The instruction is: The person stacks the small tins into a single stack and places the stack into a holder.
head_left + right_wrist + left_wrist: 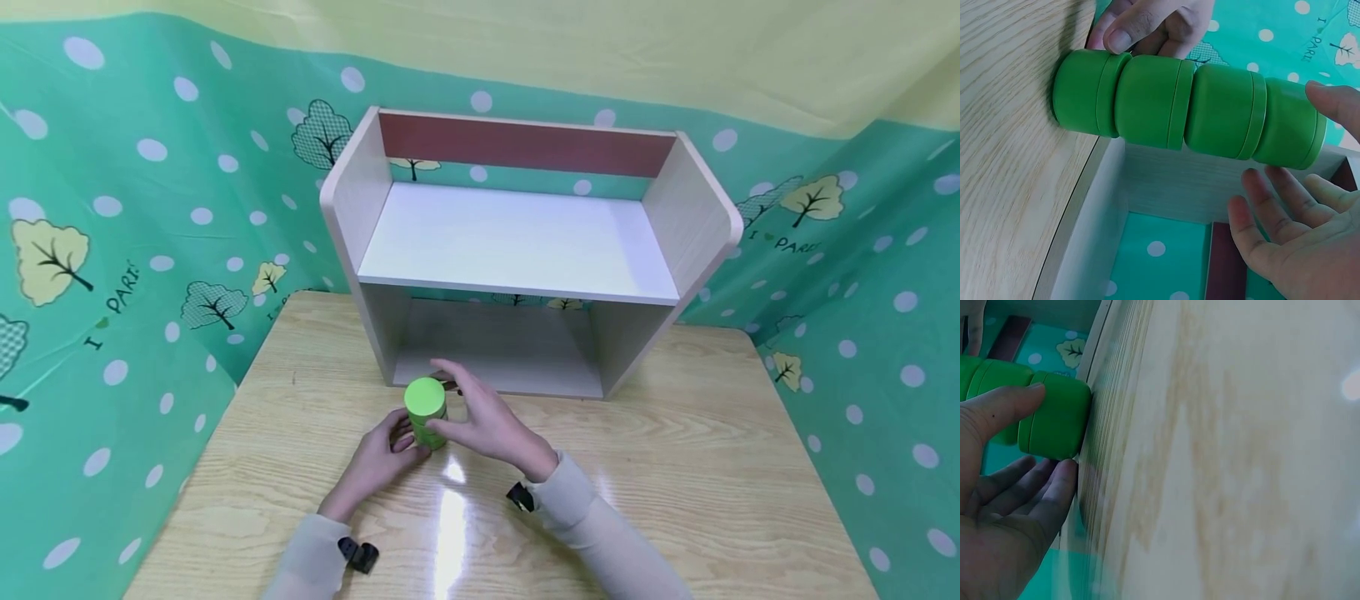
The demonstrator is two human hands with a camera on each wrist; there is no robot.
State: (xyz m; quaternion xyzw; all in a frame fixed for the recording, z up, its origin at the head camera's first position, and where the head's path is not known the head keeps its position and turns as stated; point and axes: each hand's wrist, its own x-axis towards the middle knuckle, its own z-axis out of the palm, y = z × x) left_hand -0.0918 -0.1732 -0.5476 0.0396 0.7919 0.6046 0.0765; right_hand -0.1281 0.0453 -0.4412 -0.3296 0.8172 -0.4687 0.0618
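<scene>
Several round green jars with flat lids are stacked upright on the table. The stack's top lid (425,397) shows in the head view, and the whole column of green jars (1150,100) appears sideways in the right wrist view. My left hand (380,458) is cupped loosely beside the lowest jar (1057,419), thumb on one side and fingers on the other. My right hand (487,417) is around the upper part, its thumb and spread fingers beside the topmost jar (1288,122). Whether either hand touches the stack is hard to tell.
A two-level white shelf unit (517,242) with a dark red back strip stands just behind the stack. The wooden table (712,467) carries it. Patterned green cloth (150,250) hangs around the back and sides. Each wrist wears a small black device (358,555).
</scene>
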